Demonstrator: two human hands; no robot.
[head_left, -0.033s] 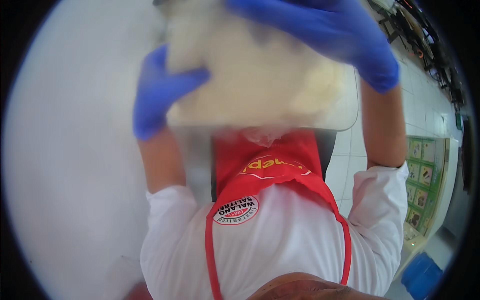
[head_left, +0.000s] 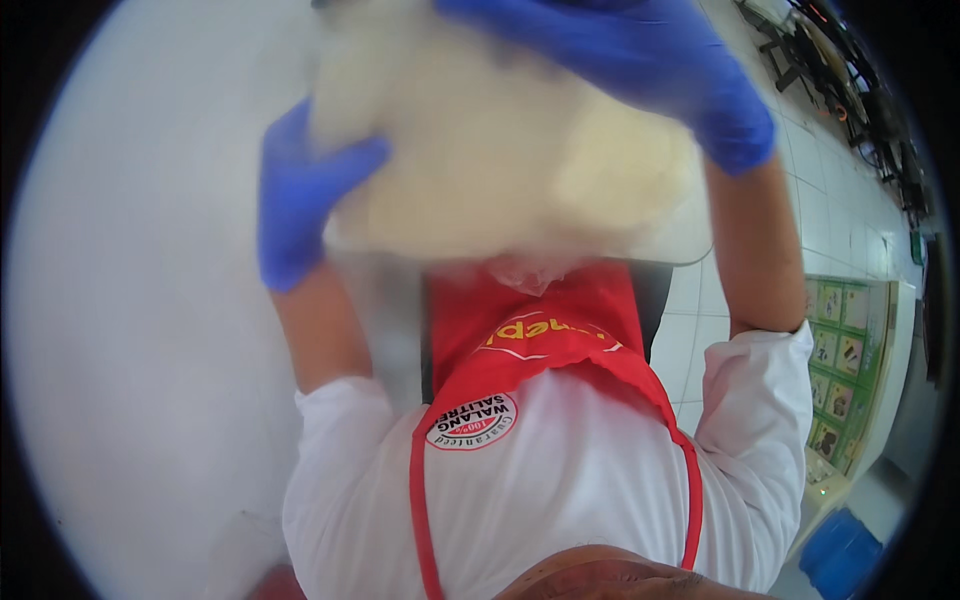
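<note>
A large cream-coloured mass (head_left: 450,170), blurred so that its kind does not show, lies over a pale tray or board (head_left: 688,240) with a rounded corner. My left hand (head_left: 300,195), in a blue glove, holds its left edge; the thumb reaches over the top and the other fingers are mostly hidden. From the far right my right hand (head_left: 660,75), gloved too, reaches across it. One digit there stretches leftward, while the rest are blurred or cut off by the upper edge. A paler yellow block-like patch (head_left: 620,170) sits at the right end.
A white surface (head_left: 150,300) spreads to the left. Crumpled clear plastic (head_left: 530,275) shows at the near edge, against my red apron (head_left: 590,295). On the right are a tiled floor (head_left: 680,345), a cabinet with green picture panels (head_left: 835,370) and a blue container (head_left: 842,552).
Both hands and the cream-coloured mass have shifted slightly left together. The yellow patch looks a little sharper. The tray's rounded corner has hardly moved.
</note>
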